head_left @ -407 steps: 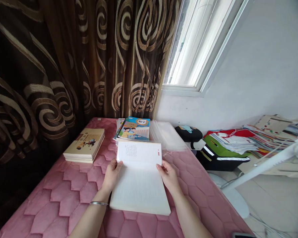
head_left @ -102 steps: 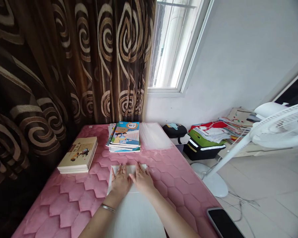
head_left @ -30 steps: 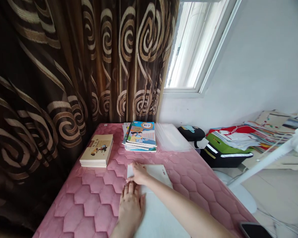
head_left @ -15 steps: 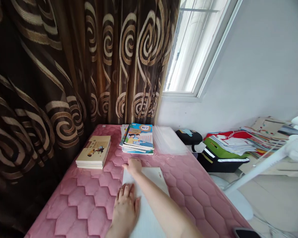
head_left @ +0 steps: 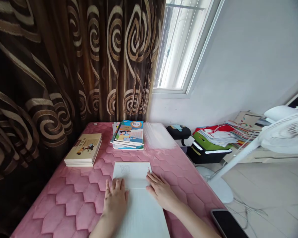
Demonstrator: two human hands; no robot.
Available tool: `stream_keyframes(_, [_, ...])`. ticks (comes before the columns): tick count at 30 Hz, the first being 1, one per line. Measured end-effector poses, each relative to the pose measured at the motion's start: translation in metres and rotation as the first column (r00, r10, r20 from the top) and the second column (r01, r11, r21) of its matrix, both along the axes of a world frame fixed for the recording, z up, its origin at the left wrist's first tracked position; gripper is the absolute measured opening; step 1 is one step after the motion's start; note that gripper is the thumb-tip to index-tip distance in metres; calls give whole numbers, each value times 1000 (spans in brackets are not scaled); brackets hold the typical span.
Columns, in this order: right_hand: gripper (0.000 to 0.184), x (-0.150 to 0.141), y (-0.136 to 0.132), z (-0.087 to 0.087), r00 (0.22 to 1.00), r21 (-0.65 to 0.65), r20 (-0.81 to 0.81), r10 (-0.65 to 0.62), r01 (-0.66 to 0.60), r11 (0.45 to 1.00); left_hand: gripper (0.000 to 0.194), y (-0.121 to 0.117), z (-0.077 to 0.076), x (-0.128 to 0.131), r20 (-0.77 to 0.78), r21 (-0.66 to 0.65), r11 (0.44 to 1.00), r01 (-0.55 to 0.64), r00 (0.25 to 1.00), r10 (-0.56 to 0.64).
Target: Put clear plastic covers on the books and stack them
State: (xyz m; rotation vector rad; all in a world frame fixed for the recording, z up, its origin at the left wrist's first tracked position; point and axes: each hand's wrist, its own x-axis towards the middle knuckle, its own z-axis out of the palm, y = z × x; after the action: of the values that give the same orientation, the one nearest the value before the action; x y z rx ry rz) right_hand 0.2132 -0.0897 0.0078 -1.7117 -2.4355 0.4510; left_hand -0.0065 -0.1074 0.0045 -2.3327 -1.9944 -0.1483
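Observation:
A book with pale pages (head_left: pixel 141 210) lies open on the pink quilted cover, a crease running across it and small print near its far edge. My left hand (head_left: pixel 115 198) rests palm down on the book's left side, fingers stretched forward. On the opposite side, my right hand (head_left: pixel 161 191) lies flat with its fingertips on the right edge, just below the far right corner. Neither hand grips anything. The near end of the book runs out of view at the bottom.
Beige books (head_left: pixel 85 150) are stacked at the left, and colourful textbooks (head_left: pixel 129 134) at the back beside clear plastic sheets (head_left: pixel 159 135). A phone (head_left: pixel 228 223) lies at the near right. A white fan (head_left: pixel 234 162) stands on the floor near a black and green box (head_left: pixel 208 148).
My right hand has moved from the book's far left corner to its right edge, uncovering the printed text. My left hand stays on the left side. The camera view has shifted right.

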Motion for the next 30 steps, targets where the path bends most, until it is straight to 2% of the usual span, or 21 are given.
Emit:
stream_keyframes(2, [53, 9, -7, 0, 999, -13, -20, -29, 29, 1000, 50, 3, 1, 22, -48, -31, 999, -24, 999, 22])
stream_keyframes(3, [51, 10, -7, 1, 999, -12, -38, -39, 38, 999, 51, 4, 1, 36, -42, -56, 998, 5, 999, -8])
stream_keyframes(5, [48, 11, -4, 2, 995, -6, -87, -47, 47, 999, 52, 5, 3, 67, 51, -138, 980, 145, 989, -140])
stream_keyframes(7, [41, 15, 5, 1, 986, 8, -158, -55, 57, 998, 55, 4, 5, 94, 144, -173, 959, 225, 969, -201])
stream_keyframes(10, [20, 26, 23, -3, 966, 61, -206, -156, 171, 983, 60, -1, 5, 117, 163, -172, 963, 208, 970, -181])
stream_keyframes(12, [12, 33, 35, -6, 950, 97, -178, -258, 278, 956, 60, -3, 3, 119, 163, -126, 972, 198, 971, -176])
stream_keyframes(17, [33, 31, 69, -4, 908, 101, -105, -405, 415, 904, 59, -4, -9, 114, 166, 0, 975, 222, 962, -218])
stream_keyframes(23, [33, 21, 112, 2, 859, 117, -59, -509, 512, 851, 59, -4, -18, 116, 158, 70, 970, 231, 958, -239])
stream_keyframes(26, [32, 20, 112, -2, 851, 130, -61, -522, 525, 841, 59, -4, -19, 115, 164, 87, 970, 226, 957, -238])
stream_keyframes(30, [31, 22, 86, -11, 877, 105, -81, -474, 480, 871, 59, -3, -20, 115, 164, 79, 971, 226, 958, -237])
